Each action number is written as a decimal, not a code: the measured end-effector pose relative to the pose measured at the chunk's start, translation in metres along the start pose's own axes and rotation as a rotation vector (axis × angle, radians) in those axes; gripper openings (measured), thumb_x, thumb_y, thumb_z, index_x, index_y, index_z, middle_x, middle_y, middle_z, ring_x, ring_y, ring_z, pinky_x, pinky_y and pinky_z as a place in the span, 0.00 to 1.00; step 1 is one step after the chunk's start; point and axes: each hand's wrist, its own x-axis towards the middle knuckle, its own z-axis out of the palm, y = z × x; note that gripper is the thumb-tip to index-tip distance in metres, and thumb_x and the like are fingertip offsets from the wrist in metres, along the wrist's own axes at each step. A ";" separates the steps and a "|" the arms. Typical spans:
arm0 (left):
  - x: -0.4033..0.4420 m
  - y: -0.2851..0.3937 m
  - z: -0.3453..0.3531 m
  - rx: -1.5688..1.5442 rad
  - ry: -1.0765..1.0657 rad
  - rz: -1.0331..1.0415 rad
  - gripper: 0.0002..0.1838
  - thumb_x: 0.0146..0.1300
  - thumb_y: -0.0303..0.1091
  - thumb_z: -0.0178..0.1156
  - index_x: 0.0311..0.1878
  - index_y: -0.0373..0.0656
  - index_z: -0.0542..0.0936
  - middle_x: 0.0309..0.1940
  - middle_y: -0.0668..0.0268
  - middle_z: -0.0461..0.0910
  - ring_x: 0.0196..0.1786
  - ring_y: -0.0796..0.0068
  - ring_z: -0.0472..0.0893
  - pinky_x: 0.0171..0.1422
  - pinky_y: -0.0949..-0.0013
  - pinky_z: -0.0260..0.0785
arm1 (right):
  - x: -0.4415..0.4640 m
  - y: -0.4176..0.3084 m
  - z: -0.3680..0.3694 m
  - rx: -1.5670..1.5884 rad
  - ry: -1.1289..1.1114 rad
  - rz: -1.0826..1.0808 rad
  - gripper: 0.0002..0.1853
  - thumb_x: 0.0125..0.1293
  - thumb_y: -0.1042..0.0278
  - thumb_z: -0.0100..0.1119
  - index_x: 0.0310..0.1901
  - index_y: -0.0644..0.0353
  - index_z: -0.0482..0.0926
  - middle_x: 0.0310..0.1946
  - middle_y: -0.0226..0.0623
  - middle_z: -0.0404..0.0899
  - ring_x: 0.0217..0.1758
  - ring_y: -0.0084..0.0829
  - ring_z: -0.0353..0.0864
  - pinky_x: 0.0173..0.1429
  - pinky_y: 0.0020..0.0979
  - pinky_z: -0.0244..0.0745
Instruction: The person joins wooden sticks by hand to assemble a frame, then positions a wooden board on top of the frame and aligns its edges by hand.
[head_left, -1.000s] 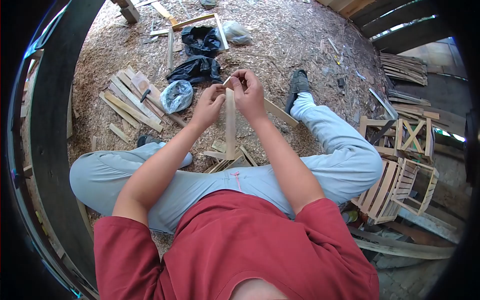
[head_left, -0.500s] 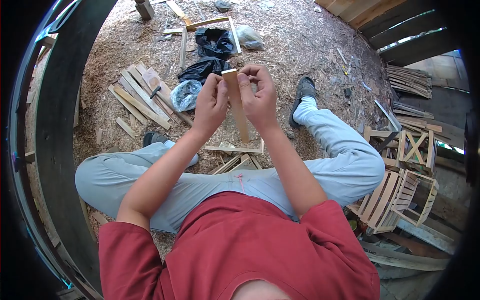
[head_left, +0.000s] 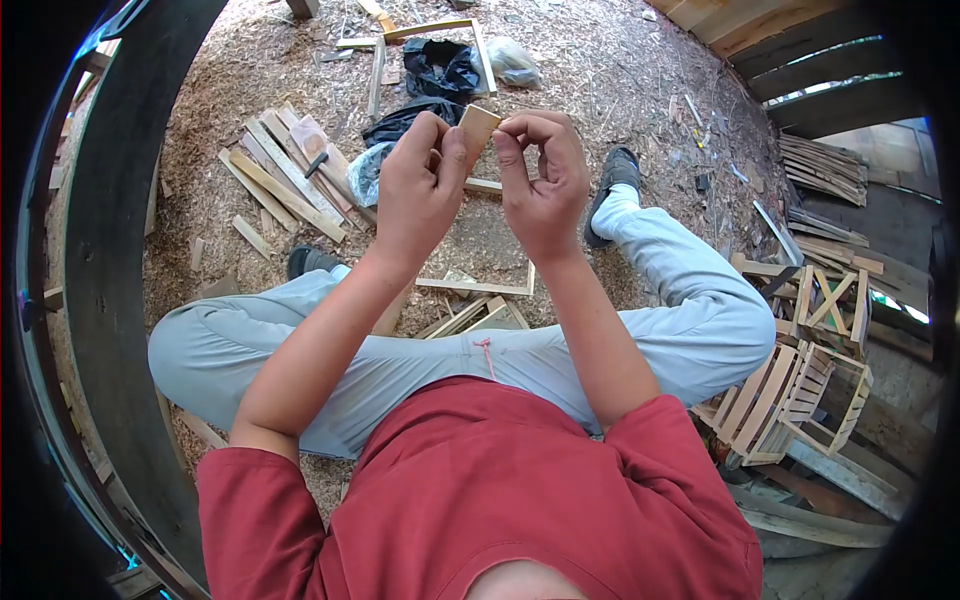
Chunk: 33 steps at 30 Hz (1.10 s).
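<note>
Wood sits in the grasp of the left hand [head_left: 424, 178], at eleven o'clock from the middle of the view: thumb and fingers pinch a pale strip [head_left: 479, 130], its upper end tilted at twelve o'clock between the two hands. At one o'clock the right hand [head_left: 547, 178] is half curled, fingertips by the strip's edge; whether they touch it cannot be told. The step in hand looks like turning and checking the strip, and a next move would call for a firm left pinch while the right fingers find their place.

Among the containers, leftmost is a clear plastic bag [head_left: 365, 174] toward half past ten, contents unreadable. Between eleven and twelve come a crumpled lower black bag [head_left: 400, 122] and an upper black bag [head_left: 440, 72], nothing inside recognisable. Just past twelve bulges a whitish plastic bag [head_left: 514, 64], its filling unclear.
</note>
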 end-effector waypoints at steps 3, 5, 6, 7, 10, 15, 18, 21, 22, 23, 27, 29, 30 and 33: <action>0.000 -0.001 -0.001 0.000 0.011 0.021 0.12 0.79 0.32 0.61 0.38 0.36 0.73 0.25 0.57 0.72 0.25 0.68 0.71 0.31 0.62 0.65 | -0.001 -0.001 0.002 -0.044 -0.005 -0.042 0.06 0.73 0.80 0.68 0.47 0.63 0.81 0.47 0.34 0.82 0.46 0.23 0.79 0.51 0.25 0.77; -0.001 0.001 -0.002 0.006 0.014 0.022 0.12 0.79 0.31 0.61 0.38 0.37 0.73 0.25 0.57 0.72 0.25 0.67 0.71 0.31 0.61 0.65 | -0.002 -0.002 0.004 -0.045 -0.008 -0.052 0.06 0.73 0.80 0.69 0.47 0.63 0.82 0.47 0.34 0.82 0.46 0.23 0.79 0.51 0.25 0.77; -0.001 0.001 -0.002 0.012 0.012 0.024 0.12 0.79 0.31 0.61 0.38 0.37 0.73 0.25 0.56 0.72 0.25 0.66 0.71 0.32 0.61 0.65 | -0.002 -0.002 0.004 -0.046 -0.006 -0.049 0.06 0.73 0.80 0.68 0.47 0.63 0.82 0.47 0.34 0.82 0.46 0.23 0.79 0.51 0.25 0.77; -0.001 0.001 -0.002 0.011 0.014 0.025 0.12 0.79 0.31 0.61 0.38 0.37 0.73 0.25 0.56 0.72 0.25 0.66 0.71 0.32 0.61 0.65 | -0.002 -0.003 0.005 -0.048 -0.004 -0.046 0.06 0.73 0.79 0.68 0.47 0.63 0.81 0.48 0.35 0.82 0.47 0.23 0.79 0.52 0.25 0.77; -0.002 0.000 -0.003 0.024 0.014 0.032 0.12 0.79 0.31 0.60 0.38 0.36 0.73 0.25 0.56 0.72 0.25 0.66 0.71 0.32 0.60 0.65 | -0.002 -0.004 0.006 -0.034 0.010 -0.033 0.06 0.74 0.80 0.67 0.49 0.64 0.81 0.48 0.35 0.82 0.49 0.23 0.80 0.54 0.25 0.78; 0.004 0.011 -0.015 -0.004 0.054 0.074 0.09 0.81 0.33 0.59 0.44 0.38 0.77 0.27 0.54 0.76 0.26 0.61 0.75 0.33 0.61 0.68 | 0.005 -0.011 0.020 0.092 0.094 0.000 0.05 0.72 0.79 0.68 0.45 0.63 0.81 0.43 0.36 0.85 0.44 0.26 0.82 0.47 0.27 0.79; 0.015 0.039 -0.040 0.062 0.114 0.230 0.06 0.80 0.33 0.59 0.50 0.40 0.80 0.31 0.54 0.81 0.29 0.56 0.81 0.35 0.60 0.72 | 0.018 -0.030 0.034 0.164 0.083 -0.009 0.05 0.73 0.79 0.68 0.46 0.63 0.81 0.42 0.34 0.85 0.43 0.23 0.81 0.48 0.26 0.78; 0.026 0.078 -0.078 0.206 0.166 0.424 0.07 0.80 0.32 0.59 0.54 0.43 0.82 0.36 0.55 0.86 0.34 0.53 0.86 0.37 0.58 0.76 | 0.041 -0.063 0.053 0.241 0.084 -0.050 0.05 0.73 0.79 0.68 0.46 0.64 0.81 0.41 0.33 0.84 0.42 0.21 0.80 0.48 0.25 0.77; 0.031 0.087 -0.092 0.264 0.193 0.493 0.07 0.78 0.31 0.61 0.54 0.45 0.82 0.37 0.56 0.87 0.36 0.51 0.88 0.37 0.55 0.76 | 0.051 -0.076 0.061 0.284 0.090 -0.063 0.05 0.73 0.79 0.68 0.46 0.64 0.81 0.41 0.33 0.84 0.42 0.21 0.80 0.48 0.25 0.76; 0.039 0.096 -0.107 0.315 0.241 0.612 0.07 0.77 0.32 0.62 0.54 0.46 0.82 0.38 0.56 0.88 0.38 0.51 0.88 0.38 0.54 0.77 | 0.059 -0.088 0.069 0.327 0.093 -0.073 0.05 0.73 0.79 0.68 0.46 0.64 0.81 0.40 0.32 0.84 0.41 0.21 0.79 0.49 0.25 0.76; 0.039 0.143 -0.181 0.560 0.193 0.651 0.08 0.76 0.31 0.61 0.56 0.49 0.82 0.41 0.57 0.87 0.43 0.51 0.88 0.45 0.56 0.78 | 0.081 -0.136 0.103 0.355 0.011 -0.156 0.04 0.73 0.79 0.67 0.46 0.64 0.82 0.40 0.33 0.84 0.42 0.19 0.81 0.49 0.24 0.77; 0.025 0.162 -0.226 0.789 0.205 0.674 0.07 0.79 0.36 0.59 0.55 0.48 0.80 0.42 0.57 0.87 0.45 0.50 0.87 0.46 0.54 0.77 | 0.079 -0.160 0.121 0.371 -0.037 -0.144 0.04 0.74 0.78 0.67 0.46 0.65 0.82 0.39 0.32 0.85 0.41 0.19 0.82 0.49 0.24 0.78; 0.010 0.171 -0.248 0.877 0.198 0.574 0.09 0.80 0.41 0.58 0.55 0.49 0.79 0.43 0.58 0.87 0.46 0.48 0.87 0.45 0.53 0.77 | 0.077 -0.170 0.132 0.382 -0.101 -0.124 0.04 0.74 0.78 0.67 0.46 0.65 0.82 0.39 0.31 0.85 0.40 0.19 0.82 0.48 0.23 0.78; -0.020 0.162 -0.320 0.922 0.195 0.506 0.13 0.76 0.43 0.63 0.55 0.47 0.76 0.43 0.55 0.84 0.45 0.45 0.85 0.47 0.47 0.76 | 0.068 -0.195 0.168 0.425 -0.244 -0.071 0.03 0.74 0.75 0.66 0.46 0.63 0.83 0.36 0.30 0.87 0.40 0.18 0.83 0.48 0.24 0.78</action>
